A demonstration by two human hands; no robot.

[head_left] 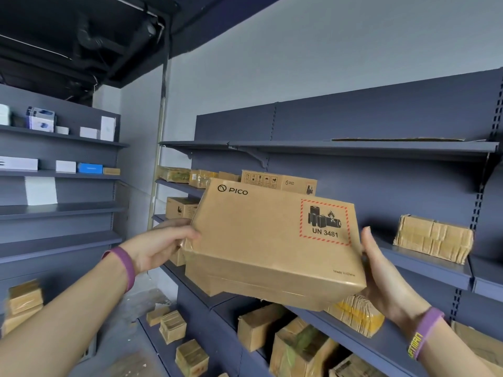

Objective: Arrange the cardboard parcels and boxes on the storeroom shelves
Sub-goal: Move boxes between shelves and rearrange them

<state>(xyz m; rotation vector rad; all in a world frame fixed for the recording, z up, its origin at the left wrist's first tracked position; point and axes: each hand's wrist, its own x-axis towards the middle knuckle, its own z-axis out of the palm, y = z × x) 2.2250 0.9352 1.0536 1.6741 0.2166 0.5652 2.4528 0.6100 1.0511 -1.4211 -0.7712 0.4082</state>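
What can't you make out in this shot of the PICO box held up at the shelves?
Head view:
Left hand and right hand: fingers hidden behind the held PICO box.
Rear PICO box: lower part hidden by the held one; handling symbols too small.
Cardboard sheet on top shelf: seen edge-on only.
Bottom parcel: cut off by the frame edge.

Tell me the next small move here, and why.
Probably ease the box forward onto the shelf and set it down. The left hand and right hand grip its sides, holding it in the air before the shelves. Bare shelf shows between a matching box and a taped parcel.
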